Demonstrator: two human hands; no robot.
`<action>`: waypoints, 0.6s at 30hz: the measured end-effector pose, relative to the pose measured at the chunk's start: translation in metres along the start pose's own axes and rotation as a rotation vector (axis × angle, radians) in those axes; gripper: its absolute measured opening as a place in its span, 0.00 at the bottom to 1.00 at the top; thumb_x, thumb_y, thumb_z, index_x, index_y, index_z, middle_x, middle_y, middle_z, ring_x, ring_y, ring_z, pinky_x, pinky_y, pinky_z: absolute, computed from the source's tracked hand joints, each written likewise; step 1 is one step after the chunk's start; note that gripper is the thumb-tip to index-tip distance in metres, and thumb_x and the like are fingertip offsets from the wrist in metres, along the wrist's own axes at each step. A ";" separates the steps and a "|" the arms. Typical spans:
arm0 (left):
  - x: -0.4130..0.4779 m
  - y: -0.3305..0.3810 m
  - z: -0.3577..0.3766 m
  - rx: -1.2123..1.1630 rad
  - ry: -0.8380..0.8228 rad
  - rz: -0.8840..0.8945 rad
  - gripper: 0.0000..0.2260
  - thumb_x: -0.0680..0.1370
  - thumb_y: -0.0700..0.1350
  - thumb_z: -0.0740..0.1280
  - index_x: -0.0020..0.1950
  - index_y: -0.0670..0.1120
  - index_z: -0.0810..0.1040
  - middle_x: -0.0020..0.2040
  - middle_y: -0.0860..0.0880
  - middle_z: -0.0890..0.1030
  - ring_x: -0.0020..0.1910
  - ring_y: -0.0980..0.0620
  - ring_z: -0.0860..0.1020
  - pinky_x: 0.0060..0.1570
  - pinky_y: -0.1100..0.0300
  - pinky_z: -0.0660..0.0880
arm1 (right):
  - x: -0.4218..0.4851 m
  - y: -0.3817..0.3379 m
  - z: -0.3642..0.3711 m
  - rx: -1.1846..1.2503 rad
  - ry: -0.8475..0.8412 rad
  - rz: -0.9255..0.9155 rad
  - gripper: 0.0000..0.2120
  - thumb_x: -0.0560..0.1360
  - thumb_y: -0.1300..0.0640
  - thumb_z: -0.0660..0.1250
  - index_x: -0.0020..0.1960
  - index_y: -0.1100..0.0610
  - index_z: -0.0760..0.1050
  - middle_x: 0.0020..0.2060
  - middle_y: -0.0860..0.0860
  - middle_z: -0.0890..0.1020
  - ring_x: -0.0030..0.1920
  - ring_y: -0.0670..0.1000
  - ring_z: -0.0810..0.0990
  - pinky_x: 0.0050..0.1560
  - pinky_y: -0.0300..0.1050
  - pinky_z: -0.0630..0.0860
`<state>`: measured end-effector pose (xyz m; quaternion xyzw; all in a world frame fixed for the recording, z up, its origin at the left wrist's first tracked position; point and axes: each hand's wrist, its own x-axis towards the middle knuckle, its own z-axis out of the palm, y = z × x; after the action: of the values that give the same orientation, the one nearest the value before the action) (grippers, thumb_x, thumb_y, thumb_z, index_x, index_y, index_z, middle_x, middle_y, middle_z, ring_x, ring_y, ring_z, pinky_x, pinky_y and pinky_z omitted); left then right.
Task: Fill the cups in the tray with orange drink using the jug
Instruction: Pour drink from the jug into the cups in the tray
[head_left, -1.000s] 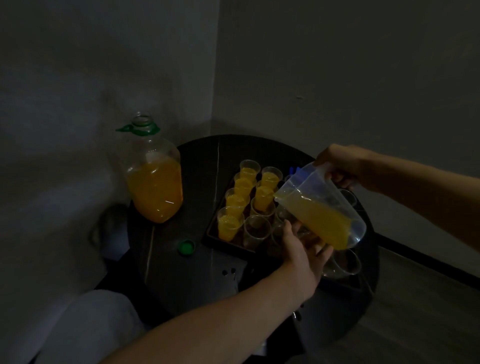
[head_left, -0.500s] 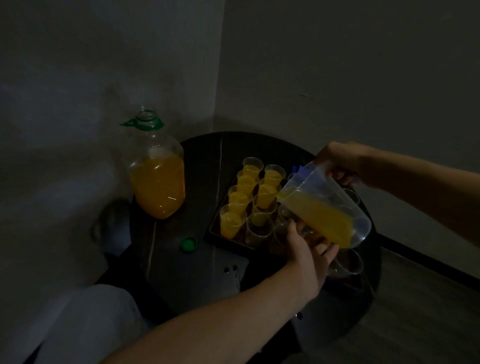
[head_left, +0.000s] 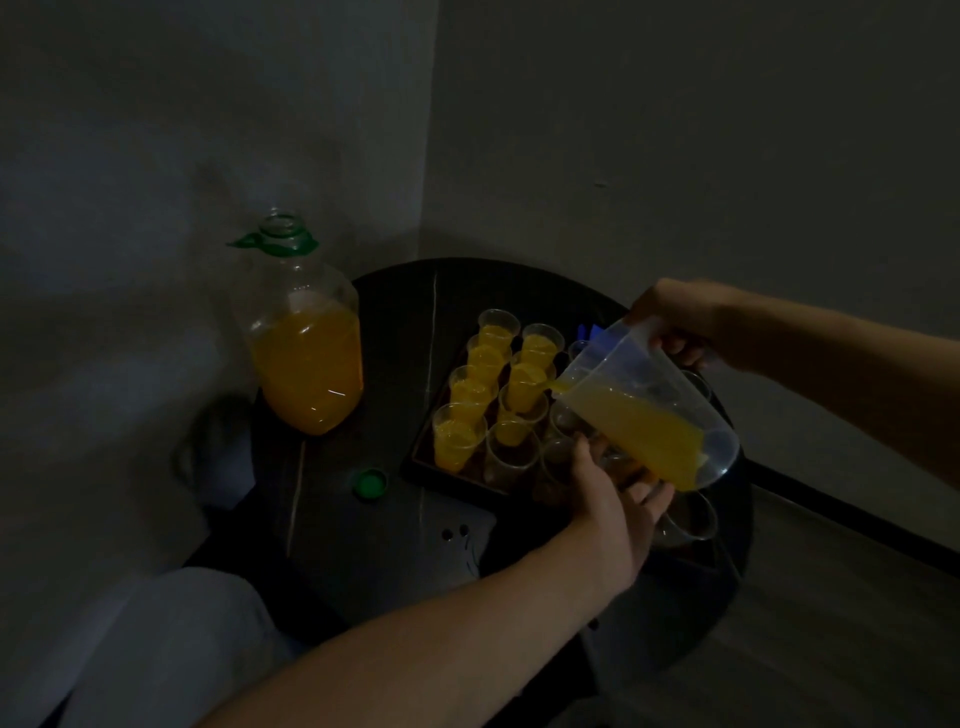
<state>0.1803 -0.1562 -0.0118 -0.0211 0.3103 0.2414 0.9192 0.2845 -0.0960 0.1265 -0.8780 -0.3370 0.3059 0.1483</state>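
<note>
Dark round table (head_left: 332, 519), seven filled cups (head_left: 460, 441), right hand (head_left: 675, 319) gripping jug (head_left: 649, 410), left hand (head_left: 613, 514) cupped beneath.

Two bare forearms, sleeveless; hands (head_left: 613, 514) ringless (seemingly, in dim light).

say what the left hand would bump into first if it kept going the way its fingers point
Probably nothing new: the left hand already seems to touch the underside of the jug, fingers pointing up and away. Depth is unclear in this dim view.
</note>
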 end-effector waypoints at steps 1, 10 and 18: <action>0.000 -0.001 0.000 -0.002 0.005 -0.002 0.23 0.84 0.60 0.56 0.76 0.53 0.68 0.77 0.35 0.65 0.76 0.35 0.64 0.76 0.41 0.62 | 0.000 0.001 0.000 0.003 0.001 -0.001 0.17 0.77 0.51 0.63 0.31 0.56 0.69 0.21 0.50 0.66 0.24 0.48 0.61 0.29 0.40 0.58; 0.006 -0.004 0.002 -0.033 0.027 -0.013 0.17 0.83 0.61 0.58 0.63 0.52 0.76 0.74 0.36 0.69 0.74 0.35 0.68 0.74 0.41 0.65 | -0.003 -0.001 -0.005 -0.015 0.011 0.021 0.15 0.78 0.50 0.62 0.35 0.56 0.71 0.24 0.50 0.66 0.26 0.49 0.61 0.31 0.40 0.58; 0.008 -0.007 0.001 -0.026 -0.010 -0.015 0.19 0.83 0.61 0.58 0.69 0.53 0.72 0.75 0.36 0.68 0.74 0.35 0.67 0.74 0.41 0.65 | -0.004 -0.001 -0.003 0.004 0.027 0.005 0.14 0.78 0.51 0.63 0.36 0.57 0.72 0.26 0.52 0.68 0.28 0.49 0.63 0.32 0.41 0.59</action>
<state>0.1897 -0.1590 -0.0170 -0.0338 0.3023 0.2387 0.9222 0.2838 -0.0987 0.1313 -0.8826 -0.3319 0.2953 0.1539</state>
